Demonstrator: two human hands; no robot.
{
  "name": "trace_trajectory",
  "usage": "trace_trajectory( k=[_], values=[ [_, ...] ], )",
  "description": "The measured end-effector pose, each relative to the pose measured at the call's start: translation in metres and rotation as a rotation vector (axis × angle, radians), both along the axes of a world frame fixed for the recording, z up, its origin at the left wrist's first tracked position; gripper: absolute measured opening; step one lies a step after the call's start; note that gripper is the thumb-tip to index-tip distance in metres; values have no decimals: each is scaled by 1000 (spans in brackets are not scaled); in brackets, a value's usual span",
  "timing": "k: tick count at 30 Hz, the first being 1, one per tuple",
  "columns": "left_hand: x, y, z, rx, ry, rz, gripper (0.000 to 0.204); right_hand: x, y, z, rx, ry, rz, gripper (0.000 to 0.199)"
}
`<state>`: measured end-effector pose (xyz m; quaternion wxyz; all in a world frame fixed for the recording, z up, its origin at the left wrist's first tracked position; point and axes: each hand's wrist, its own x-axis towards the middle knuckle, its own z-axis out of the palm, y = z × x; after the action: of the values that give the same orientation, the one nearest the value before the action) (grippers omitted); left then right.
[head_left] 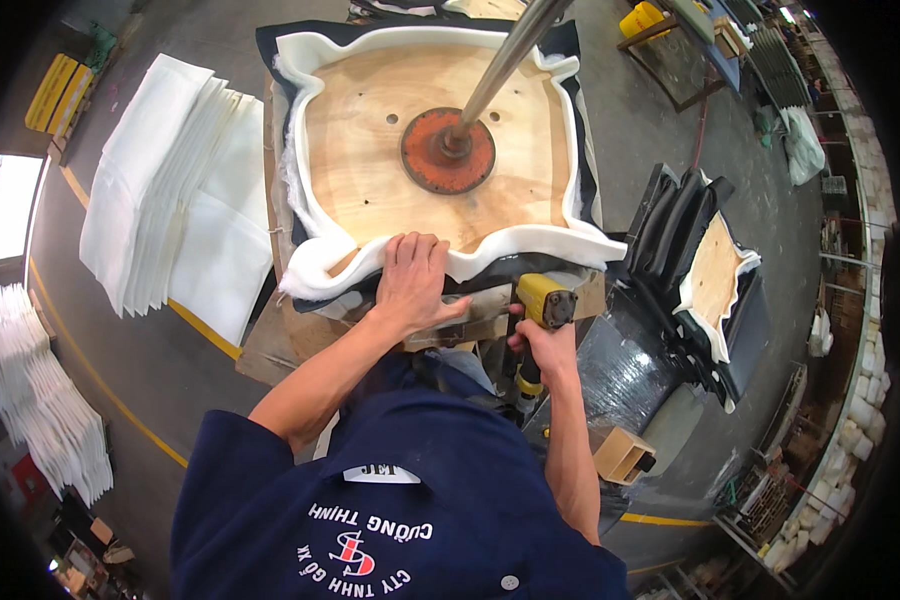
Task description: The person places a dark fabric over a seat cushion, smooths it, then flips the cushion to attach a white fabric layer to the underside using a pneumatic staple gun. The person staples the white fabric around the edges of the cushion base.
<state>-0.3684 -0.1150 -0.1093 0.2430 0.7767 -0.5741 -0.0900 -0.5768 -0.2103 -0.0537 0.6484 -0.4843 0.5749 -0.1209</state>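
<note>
A wooden seat panel (370,170) lies on a work stand, its rim wrapped in thick white padding (530,240) with black cover material (500,268) showing outside it. My left hand (413,282) grips the near edge: its fingers bend over the padding, while the thumb points right along the black material. A yellow staple gun (547,300) is in my right hand (555,350), just outside the near edge and right of my left hand. My fingers wrap its handle, partly hidden under the tool head. An orange round plate (448,150) on a metal rod (510,62) rests against the panel's middle.
White padding sheets (155,190) are stacked at left, with another pile (40,390) nearer. At right stand black covered pieces (670,230) and another padded panel (712,275). A small wooden box (622,455) sits by my right forearm. A metal-legged table (675,50) is farther back.
</note>
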Motion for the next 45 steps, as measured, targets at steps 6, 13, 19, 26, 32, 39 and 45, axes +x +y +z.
trace_trajectory(
  k=[6, 13, 19, 26, 32, 39, 45],
  values=[
    [-8, -28, -6, 86, -80, -54, 56, -1, 2, -3, 13, -64, -8, 43],
    [-8, -37, -30, -170, -31, -15, 33, 21, -18, 7, 68, 14, 101, 39],
    [-7, -33, -38, -151, -6, 21, 32, 36, -20, 12, 62, 87, 242, 37],
    [-9, -38, -32, -125, 78, 55, 23, 58, -32, 11, -12, 220, 292, 13],
    [-11, -44, -32, -190, -2, 132, 32, 50, -33, 21, 91, 96, 177, 31],
    [-12, -41, -34, -160, 21, 114, 33, 51, -26, 15, 107, 114, 213, 33],
    [-14, -43, -33, -143, -4, 125, 28, 59, -31, 14, 36, 185, 304, 15]
  ],
)
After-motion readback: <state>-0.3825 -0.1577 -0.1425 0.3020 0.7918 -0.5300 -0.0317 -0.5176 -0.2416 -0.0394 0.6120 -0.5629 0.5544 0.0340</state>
